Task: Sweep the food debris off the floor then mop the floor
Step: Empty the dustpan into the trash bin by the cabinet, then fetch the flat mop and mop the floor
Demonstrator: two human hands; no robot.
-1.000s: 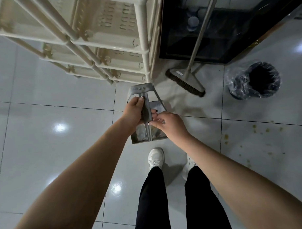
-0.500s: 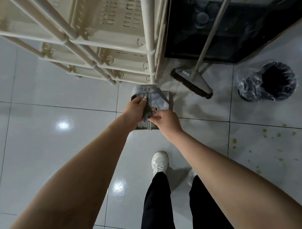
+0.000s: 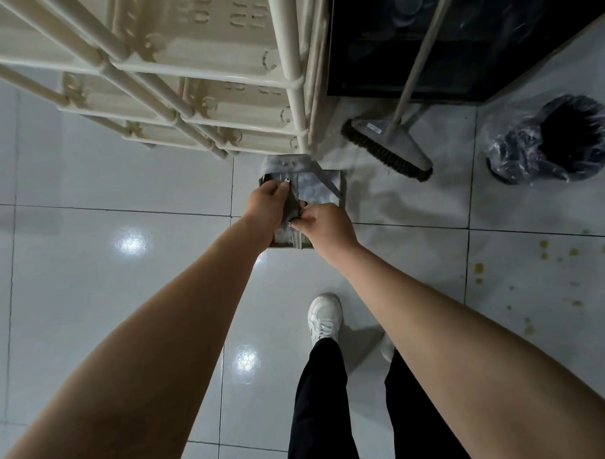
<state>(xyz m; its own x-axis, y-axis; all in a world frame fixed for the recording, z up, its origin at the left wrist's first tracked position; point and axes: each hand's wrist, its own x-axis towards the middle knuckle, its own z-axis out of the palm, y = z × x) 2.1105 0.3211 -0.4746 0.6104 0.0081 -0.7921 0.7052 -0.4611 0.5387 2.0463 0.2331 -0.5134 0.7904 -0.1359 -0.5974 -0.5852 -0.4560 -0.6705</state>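
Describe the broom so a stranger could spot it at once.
Right of the cream shelf rack, in front of the dark cabinet, stands the broom. It alone has a long pale handle and a dark bristle edge on the tiles, left of the bag-lined bin.

Broom handle (image 3: 422, 53) past top edge; right shoe (image 3: 387, 348) largely behind forearm (image 3: 434, 310)

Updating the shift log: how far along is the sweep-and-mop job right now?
Done: nothing yet; the food debris still dots the tiles on the right. In hand: the person holds the dustpan by its handle, near the rack; the broom leans untouched against the dark cabinet. Left: sweeping, tipping into the lined bin, then mopping; no mop is in view.
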